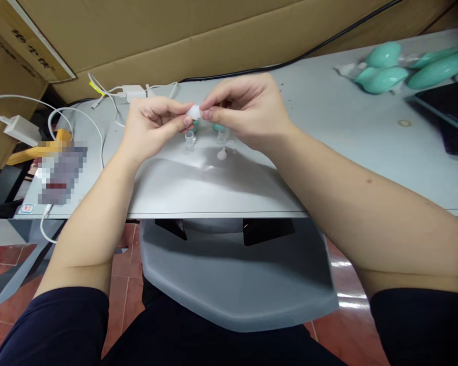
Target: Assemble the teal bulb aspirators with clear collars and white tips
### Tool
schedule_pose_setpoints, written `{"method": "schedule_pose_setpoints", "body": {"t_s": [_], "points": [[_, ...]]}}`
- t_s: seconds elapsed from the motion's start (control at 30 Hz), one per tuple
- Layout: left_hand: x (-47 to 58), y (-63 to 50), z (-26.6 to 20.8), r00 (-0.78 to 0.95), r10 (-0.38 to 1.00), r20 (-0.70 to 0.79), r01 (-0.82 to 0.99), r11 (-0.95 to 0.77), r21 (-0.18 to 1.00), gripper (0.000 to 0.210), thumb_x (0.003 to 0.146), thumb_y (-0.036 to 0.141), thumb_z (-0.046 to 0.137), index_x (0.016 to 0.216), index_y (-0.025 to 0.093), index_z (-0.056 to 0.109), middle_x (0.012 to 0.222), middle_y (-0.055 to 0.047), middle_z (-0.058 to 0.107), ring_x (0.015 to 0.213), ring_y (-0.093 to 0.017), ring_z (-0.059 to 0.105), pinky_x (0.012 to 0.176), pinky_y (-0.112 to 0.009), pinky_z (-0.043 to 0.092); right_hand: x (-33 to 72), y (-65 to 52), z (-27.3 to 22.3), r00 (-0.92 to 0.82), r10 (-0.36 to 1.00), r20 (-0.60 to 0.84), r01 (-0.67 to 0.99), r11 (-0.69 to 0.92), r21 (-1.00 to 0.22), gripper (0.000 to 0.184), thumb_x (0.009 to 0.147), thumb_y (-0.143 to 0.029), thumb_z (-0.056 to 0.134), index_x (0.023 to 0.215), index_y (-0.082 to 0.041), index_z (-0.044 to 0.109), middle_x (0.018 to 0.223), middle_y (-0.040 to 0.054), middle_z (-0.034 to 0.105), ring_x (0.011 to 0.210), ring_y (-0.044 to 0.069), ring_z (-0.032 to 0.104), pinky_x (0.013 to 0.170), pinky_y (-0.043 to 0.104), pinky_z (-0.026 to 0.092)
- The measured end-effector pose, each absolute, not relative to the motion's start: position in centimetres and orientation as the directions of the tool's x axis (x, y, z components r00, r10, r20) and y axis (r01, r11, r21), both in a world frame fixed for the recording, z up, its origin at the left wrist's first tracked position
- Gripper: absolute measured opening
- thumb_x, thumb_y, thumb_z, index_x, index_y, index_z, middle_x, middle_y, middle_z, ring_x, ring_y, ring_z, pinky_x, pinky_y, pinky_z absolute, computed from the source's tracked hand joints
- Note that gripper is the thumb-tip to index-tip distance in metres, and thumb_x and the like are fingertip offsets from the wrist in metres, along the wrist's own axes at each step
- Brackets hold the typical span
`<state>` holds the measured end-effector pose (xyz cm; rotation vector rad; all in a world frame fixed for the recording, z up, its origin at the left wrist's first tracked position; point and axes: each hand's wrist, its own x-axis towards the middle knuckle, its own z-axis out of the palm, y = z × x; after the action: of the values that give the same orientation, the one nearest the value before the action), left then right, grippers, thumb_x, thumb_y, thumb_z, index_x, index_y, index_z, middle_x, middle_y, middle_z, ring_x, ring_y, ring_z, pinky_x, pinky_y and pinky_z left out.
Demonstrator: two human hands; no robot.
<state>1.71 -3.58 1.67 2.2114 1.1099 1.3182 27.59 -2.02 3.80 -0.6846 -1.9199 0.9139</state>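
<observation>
Pinched between the fingertips of both hands is a small white piece [194,112], possibly plastic, its exact kind unclear. My left hand [152,119] grips its left side with thumb and forefinger. From the right, thumb and fingers of my right hand [248,104] close on the other side. Below the hands, a small clear cup-like part [190,139] stands on the table, with a second clear part [222,135] to its right. A white teardrop-shaped piece [222,153] lies nearer the table's front edge. Teal objects show partly behind the fingers.
Glossy teal rounded objects [383,79] lie at the back right, beside a dark device [446,114]. A tan ring [404,123] lies on the grey table [351,147]. At left are a pixelated phone [64,175], a white charger [23,131] and cables. Cardboard [168,30] stands behind.
</observation>
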Motion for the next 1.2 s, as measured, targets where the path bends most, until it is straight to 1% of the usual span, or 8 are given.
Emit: {"method": "schedule_pose_setpoints", "body": {"t_s": [0.17, 0.33, 0.43, 0.53, 0.73, 0.93, 1.07, 1.2], "points": [[2.1, -4.1, 2.2, 0.274, 0.79, 0.549, 0.481, -0.607, 0.633, 0.03, 0.11, 0.056, 0.081, 0.117, 0.028, 0.085, 0.104, -0.001, 0.086, 0.097, -0.026, 0.089, 0.093, -0.048, 0.081, 27.7, -2.0, 3.7, -0.466, 0.731, 0.498, 0.061, 0.589, -0.806, 0.02, 0.094, -0.049, 0.087, 0.098, -0.03, 0.083, 0.111, 0.0073, 0.087, 0.103, 0.034, 0.076, 0.094, 0.053, 0.059], [2.2, -4.3, 2.4, 0.302, 0.744, 0.596, 0.307, -0.668, 0.678, 0.038, 0.096, 0.064, 0.095, 0.108, 0.028, 0.09, 0.099, 0.0, 0.089, 0.087, -0.024, 0.089, 0.085, -0.044, 0.081, 27.9, -1.9, 3.9, -0.542, 0.731, 0.413, 0.047, 0.518, -0.854, 0.036, 0.093, -0.063, 0.094, 0.098, -0.03, 0.081, 0.102, 0.0079, 0.085, 0.104, 0.036, 0.076, 0.09, 0.054, 0.062], [2.1, -3.8, 1.9, 0.302, 0.705, 0.641, 0.215, -0.706, 0.675, 0.045, 0.091, 0.071, 0.098, 0.105, 0.028, 0.091, 0.093, 0.0, 0.089, 0.08, -0.023, 0.088, 0.076, -0.04, 0.081, 27.7, -1.6, 3.7, -0.488, 0.738, 0.467, -0.028, 0.521, -0.853, 0.033, 0.09, -0.056, 0.101, 0.09, -0.03, 0.08, 0.092, 0.0057, 0.082, 0.095, 0.033, 0.076, 0.087, 0.05, 0.065], [2.0, -3.3, 1.4, 0.257, 0.717, 0.648, 0.252, -0.697, 0.672, 0.047, 0.091, 0.072, 0.097, 0.103, 0.027, 0.09, 0.095, 0.0, 0.088, 0.08, -0.023, 0.088, 0.078, -0.042, 0.081, 27.5, -1.5, 3.3, -0.429, 0.72, 0.545, -0.044, 0.586, -0.809, 0.026, 0.093, -0.048, 0.101, 0.087, -0.031, 0.082, 0.094, 0.0047, 0.083, 0.094, 0.031, 0.076, 0.091, 0.047, 0.065], [1.9, -3.4, 1.3, 0.236, 0.73, 0.641, 0.312, -0.682, 0.662, 0.031, 0.102, 0.056, 0.092, 0.107, 0.026, 0.087, 0.098, -0.001, 0.087, 0.085, -0.024, 0.089, 0.084, -0.047, 0.082, 27.3, -2.0, 3.3, -0.406, 0.658, 0.634, -0.076, 0.667, -0.741, 0.019, 0.097, -0.041, 0.096, 0.089, -0.03, 0.082, 0.1, 0.0061, 0.085, 0.095, 0.029, 0.075, 0.097, 0.046, 0.061], [1.7, -3.7, 2.0, 0.266, 0.757, 0.597, 0.339, -0.653, 0.678, 0.026, 0.102, 0.051, 0.093, 0.104, 0.025, 0.087, 0.1, -0.002, 0.088, 0.087, -0.025, 0.089, 0.086, -0.048, 0.082, 27.0, -2.3, 3.6, -0.443, 0.718, 0.538, -0.14, 0.537, -0.832, 0.014, 0.092, -0.029, 0.094, 0.089, -0.028, 0.081, 0.097, 0.0043, 0.084, 0.093, 0.027, 0.076, 0.094, 0.042, 0.062], [1.6, -4.0, 2.4, 0.325, 0.739, 0.591, 0.317, -0.673, 0.668, 0.029, 0.103, 0.055, 0.093, 0.106, 0.027, 0.088, 0.098, 0.0, 0.087, 0.088, -0.024, 0.089, 0.086, -0.048, 0.082, 27.1, -2.5, 4.1, -0.513, 0.765, 0.39, -0.131, 0.379, -0.916, 0.021, 0.09, -0.031, 0.1, 0.088, -0.028, 0.08, 0.094, 0.0023, 0.084, 0.095, 0.026, 0.078, 0.092, 0.041, 0.066], [1.8, -4.8, 3.0, 0.35, 0.725, 0.593, 0.311, -0.687, 0.656, 0.036, 0.099, 0.063, 0.094, 0.106, 0.029, 0.09, 0.1, 0.0, 0.088, 0.089, -0.025, 0.089, 0.084, -0.05, 0.08, 27.4, -2.5, 4.3, -0.581, 0.74, 0.339, -0.212, 0.265, -0.941, 0.027, 0.083, -0.031, 0.107, 0.085, -0.026, 0.081, 0.091, 0.0021, 0.083, 0.094, 0.026, 0.08, 0.087, 0.039, 0.067]]}}
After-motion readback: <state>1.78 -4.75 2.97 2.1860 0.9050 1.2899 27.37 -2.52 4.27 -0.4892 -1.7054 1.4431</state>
